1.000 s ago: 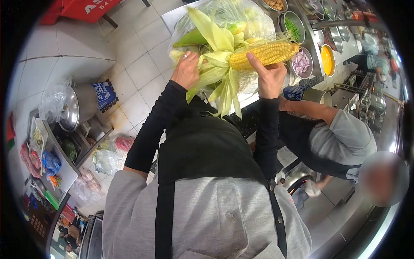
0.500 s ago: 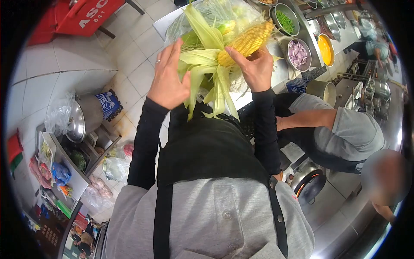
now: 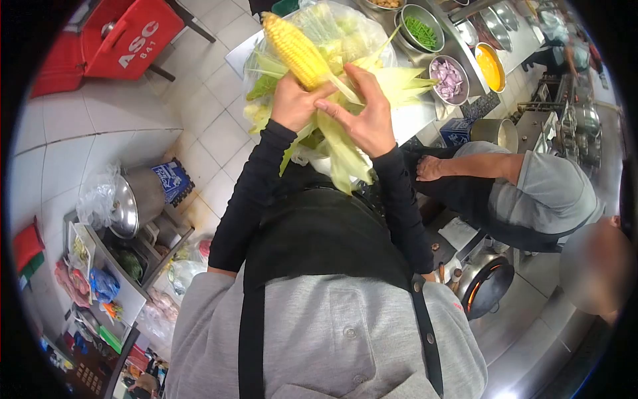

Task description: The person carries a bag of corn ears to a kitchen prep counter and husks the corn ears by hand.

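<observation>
A yellow corn cob (image 3: 296,50), its kernels bare, points up and to the left. My left hand (image 3: 294,103) is wrapped round its lower end. Pale green husks (image 3: 342,149) hang folded back from the cob's base. My right hand (image 3: 367,116) is at the husks just right of the cob, thumb and fingers closed round a piece of husk. Beneath the hands, more husks and a clear plastic bag (image 3: 345,23) lie on a white surface (image 3: 237,58).
Bowls of chopped purple onion (image 3: 448,80), green pieces (image 3: 421,30) and orange liquid (image 3: 490,66) stand at the upper right. A person (image 3: 531,186) in grey and black is close on the right. A lidded pot (image 3: 143,197) stands left, below a red box (image 3: 126,43).
The cob has swung from pointing right to pointing up-left, passing from my right hand to my left. My left hand, open half a second ago, has closed on it; my right hand has moved to the husks.
</observation>
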The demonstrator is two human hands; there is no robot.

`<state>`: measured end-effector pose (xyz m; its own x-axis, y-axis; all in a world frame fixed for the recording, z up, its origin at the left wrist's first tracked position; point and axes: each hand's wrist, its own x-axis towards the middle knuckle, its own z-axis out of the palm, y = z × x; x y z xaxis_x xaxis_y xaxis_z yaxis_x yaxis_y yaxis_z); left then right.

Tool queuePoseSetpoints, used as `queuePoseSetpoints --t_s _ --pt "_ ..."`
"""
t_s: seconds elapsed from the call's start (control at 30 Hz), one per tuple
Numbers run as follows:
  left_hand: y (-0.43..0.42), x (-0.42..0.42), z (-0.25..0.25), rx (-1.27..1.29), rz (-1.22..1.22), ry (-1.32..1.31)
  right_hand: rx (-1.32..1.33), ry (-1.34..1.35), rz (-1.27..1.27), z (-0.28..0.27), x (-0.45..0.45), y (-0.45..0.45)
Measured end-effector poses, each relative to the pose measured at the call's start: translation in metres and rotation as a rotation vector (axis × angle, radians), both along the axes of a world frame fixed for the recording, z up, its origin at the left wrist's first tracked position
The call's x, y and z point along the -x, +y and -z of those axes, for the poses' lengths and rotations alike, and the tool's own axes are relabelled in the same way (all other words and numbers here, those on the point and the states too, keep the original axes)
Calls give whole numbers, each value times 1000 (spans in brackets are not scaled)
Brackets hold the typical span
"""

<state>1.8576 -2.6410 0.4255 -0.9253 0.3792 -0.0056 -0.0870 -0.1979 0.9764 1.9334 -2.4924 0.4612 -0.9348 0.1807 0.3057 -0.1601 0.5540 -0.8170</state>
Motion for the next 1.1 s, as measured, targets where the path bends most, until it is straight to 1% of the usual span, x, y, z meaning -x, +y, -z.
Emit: queuePoseSetpoints --t_s 0.03,0.07,0.1,0.13,0.17,0.23,0.27,0.3,0.37,0.43,0.47,0.5,0.57,0.7,0.77,0.8,0.87,0.9,1.0,1.1 --pt "-1 -1 -4 -135 -20 -102 -38 0 -6 4 -1 -2" --pt "-4 0 -8 -157 7 -162 -74 -1 -10 11 -3 -4" --pt "-4 -2 -12 -138 -14 -126 -111 -3 -12 14 -4 -8" --pt "-3 -4 -15 -120 -36 -90 -47 -25 6 17 -2 -16" --pt "-2 -6 -19 -104 -57 -52 -100 -40 43 17 -1 -21" --pt "0 -10 -28 -214 -129 -155 -207 -71 117 12 0 -27" --pt "-3 -9 -26 -267 -156 -194 -105 -162 59 7 4 -25" --pt "-4 -10 -28 -320 -185 -235 -166 -180 86 6 5 -27" --pt "-2 -18 -34 -243 -199 -179 -286 -218 141 6 6 -39" --pt "5 -22 -37 -201 -220 -92 -316 -222 177 10 12 -42" --pt "6 -20 -36 -286 -219 -112 -333 -240 183 11 13 -43" --pt "5 -17 -37 -277 -191 -106 -348 -259 189 12 13 -44" --pt "3 -8 -40 -261 -133 -91 -307 -184 173 19 13 -42" --pt "-7 10 -39 -326 51 -160 -153 51 142 4 10 -35" --pt "-14 12 -37 -365 153 -165 -63 131 64 1 7 -26" --pt "-17 12 -36 -434 184 -183 -17 169 26 0 6 -24" --pt "-21 13 -31 -568 250 -215 8 193 56 3 4 -27" --pt "-24 13 -25 -564 263 -195 22 203 73 5 3 -29" --pt "-30 14 -13 -555 280 -158 187 298 59 6 5 -31" --pt "-34 12 -12 -564 261 -163 208 284 -38 12 5 -25"
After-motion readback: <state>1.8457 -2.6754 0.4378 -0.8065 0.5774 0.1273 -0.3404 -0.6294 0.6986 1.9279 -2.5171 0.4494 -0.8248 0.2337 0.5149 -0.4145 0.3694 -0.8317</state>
